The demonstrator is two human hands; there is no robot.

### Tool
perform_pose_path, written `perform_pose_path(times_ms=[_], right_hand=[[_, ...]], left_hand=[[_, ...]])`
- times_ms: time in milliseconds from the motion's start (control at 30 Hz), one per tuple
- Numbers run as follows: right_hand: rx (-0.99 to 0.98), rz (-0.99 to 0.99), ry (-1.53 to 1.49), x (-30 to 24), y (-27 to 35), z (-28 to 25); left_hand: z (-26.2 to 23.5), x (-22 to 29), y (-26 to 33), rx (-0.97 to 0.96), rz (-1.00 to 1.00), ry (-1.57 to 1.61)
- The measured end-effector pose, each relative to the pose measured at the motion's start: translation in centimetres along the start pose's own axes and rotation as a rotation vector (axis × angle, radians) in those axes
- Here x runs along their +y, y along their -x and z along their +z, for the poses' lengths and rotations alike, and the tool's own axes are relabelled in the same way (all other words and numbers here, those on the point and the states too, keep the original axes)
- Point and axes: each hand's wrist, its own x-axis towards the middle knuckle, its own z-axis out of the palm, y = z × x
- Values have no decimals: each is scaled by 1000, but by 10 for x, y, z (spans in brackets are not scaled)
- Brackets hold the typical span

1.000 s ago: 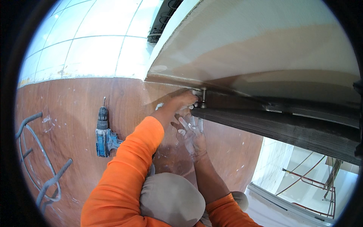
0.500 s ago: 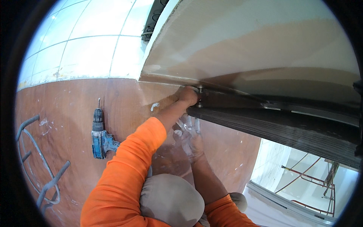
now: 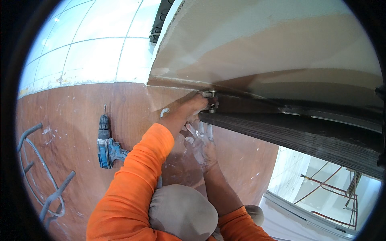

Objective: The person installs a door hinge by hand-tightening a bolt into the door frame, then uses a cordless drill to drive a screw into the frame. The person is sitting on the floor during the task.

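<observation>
A metal hinge (image 3: 212, 101) sits in the gap between the dark frame and the corner of a dark wood-grained door panel (image 3: 289, 138). My left hand (image 3: 200, 102) is closed at it from the left, with its fingers curled around the metal; the fingertips are partly hidden. Just below, by the panel's corner, my right hand (image 3: 204, 148) has its fingers stretched and apart. It is coated in white dust and holds nothing I can see.
To the left lies a blue cordless drill (image 3: 105, 144) with a bit fitted. Bent grey metal tubing (image 3: 56, 195) stands at far left on the brown wooden floor (image 3: 88, 108). A plain wall panel (image 3: 257, 44) is overhead right; a red scaffold frame (image 3: 327, 186) shows beyond the door.
My left hand has shifted slightly and turned, so more of the hinge and the fingers shows. The right hand has hardly moved.
</observation>
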Motion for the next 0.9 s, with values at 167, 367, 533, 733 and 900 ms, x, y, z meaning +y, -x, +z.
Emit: perform_pose_path(times_ms=[167,367,533,733,900], right_hand=[[-15,-8,10,1,0,-4],[-48,-14,15,-1,-3,-5],[-30,-21,7,2,-3,-6],[-5,17,-2,1,-2,-2],[-3,11,6,-2,-1,0]], left_hand=[[8,11,11,110,-29,-246],[5,-9,-12,382,-20,-626],[1,-2,-10,439,33,-875],[22,31,16,500,-84,-996],[21,32,23,438,12,-820]])
